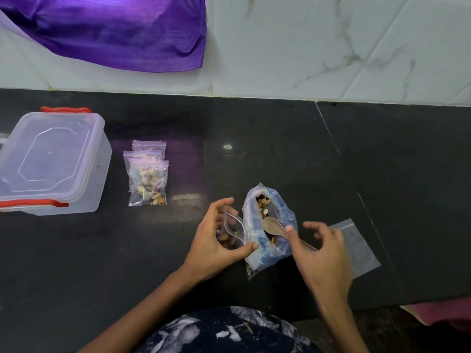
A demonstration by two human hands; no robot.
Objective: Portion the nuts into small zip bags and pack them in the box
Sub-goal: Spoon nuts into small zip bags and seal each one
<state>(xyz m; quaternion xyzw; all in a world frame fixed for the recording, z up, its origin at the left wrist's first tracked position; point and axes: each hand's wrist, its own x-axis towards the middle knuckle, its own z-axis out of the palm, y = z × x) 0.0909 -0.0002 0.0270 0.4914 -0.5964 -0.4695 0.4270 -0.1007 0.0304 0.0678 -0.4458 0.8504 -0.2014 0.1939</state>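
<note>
A small clear zip bag (233, 234) with a few nuts in it sat near the bench's front edge, its mouth held open in the curled fingers and thumb of the left hand (216, 247). Just beside it stood a larger crumpled clear-and-blue plastic bag of mixed nuts (267, 225). A pale wooden spoon (274, 228) lay across that bag's opening, its handle pinched by the right hand (322, 256), other fingers spread loosely. An empty flat clear zip bag (359, 247) lay partly under that hand. Toward the left end, a stack of small filled zip bags (148, 174) lay near a lidded translucent plastic box with red clips (51, 161).
</note>
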